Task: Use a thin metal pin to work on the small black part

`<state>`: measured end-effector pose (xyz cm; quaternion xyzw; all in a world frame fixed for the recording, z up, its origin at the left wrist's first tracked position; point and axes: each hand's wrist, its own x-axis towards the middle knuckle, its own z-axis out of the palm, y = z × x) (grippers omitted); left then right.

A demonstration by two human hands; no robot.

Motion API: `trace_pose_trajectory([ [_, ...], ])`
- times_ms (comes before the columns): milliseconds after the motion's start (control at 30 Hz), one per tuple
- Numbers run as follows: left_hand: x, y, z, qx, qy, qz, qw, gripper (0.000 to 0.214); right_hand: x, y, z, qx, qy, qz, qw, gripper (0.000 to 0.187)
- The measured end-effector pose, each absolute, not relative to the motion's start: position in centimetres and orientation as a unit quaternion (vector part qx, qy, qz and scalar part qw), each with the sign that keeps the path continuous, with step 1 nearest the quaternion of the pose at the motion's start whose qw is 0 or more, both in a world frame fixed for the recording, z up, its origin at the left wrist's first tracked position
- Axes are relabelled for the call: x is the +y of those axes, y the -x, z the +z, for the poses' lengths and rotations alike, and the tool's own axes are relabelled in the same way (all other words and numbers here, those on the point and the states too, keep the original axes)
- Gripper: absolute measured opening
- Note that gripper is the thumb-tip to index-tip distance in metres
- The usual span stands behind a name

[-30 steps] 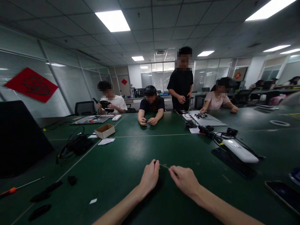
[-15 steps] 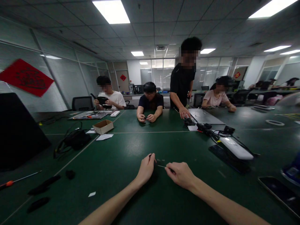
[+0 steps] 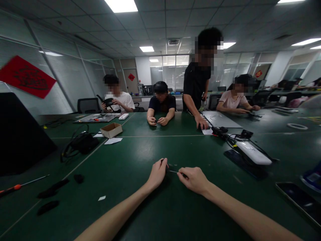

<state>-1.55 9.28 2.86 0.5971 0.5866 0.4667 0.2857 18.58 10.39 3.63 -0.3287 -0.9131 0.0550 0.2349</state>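
My left hand (image 3: 157, 174) rests on the green table (image 3: 140, 157) with its fingers pinched round a small dark part at its fingertips. My right hand (image 3: 195, 180) lies beside it, fingers closed on a thin dark tool (image 3: 175, 172) whose tip points at that small part. The two hands are a few centimetres apart, joined by the tool. The part itself is too small to name.
An orange-handled screwdriver (image 3: 17, 187) and black pieces (image 3: 52, 189) lie at the left. A cardboard box (image 3: 111, 130), cable bundle (image 3: 80, 144), white device (image 3: 253, 152) and phones (image 3: 298, 201) sit around. Three people sit opposite; a standing person leans a hand (image 3: 202, 124) on the table.
My hands have stayed together and closed, with the view tilting so they sit a little higher in frame. The standing person has leaned forward and put a hand down on the table.
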Motion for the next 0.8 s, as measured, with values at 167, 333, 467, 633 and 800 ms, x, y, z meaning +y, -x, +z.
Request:
trace_pose_trajectory([
  [167, 9.23, 1.53, 2.92, 0.583, -0.592, 0.468, 0.302, 0.053, 10.40, -18.63, 3.58, -0.913, 0.325, 0.066, 0.237, 0.031],
  [333, 9.22, 1.47, 2.92, 0.591, -0.584, 0.465, 0.305, 0.055, 10.40, -18.65, 3.63, -0.913, 0.325, 0.063, 0.239, 0.030],
  [467, 9.35, 1.65, 2.75, 0.584, -0.587, 0.463, 0.316, 0.054, 10.49, -18.60, 3.63, -0.913, 0.329, 0.061, 0.233, 0.030],
  [633, 9.61, 1.87, 2.37, 0.570, -0.591, 0.472, 0.321, 0.051, 10.52, -18.55, 3.58, -0.912, 0.331, 0.058, 0.234, 0.029],
  [800, 9.72, 1.91, 2.10, 0.562, -0.594, 0.477, 0.323, 0.049, 10.50, -18.58, 3.53, -0.912, 0.329, 0.073, 0.233, 0.028],
])
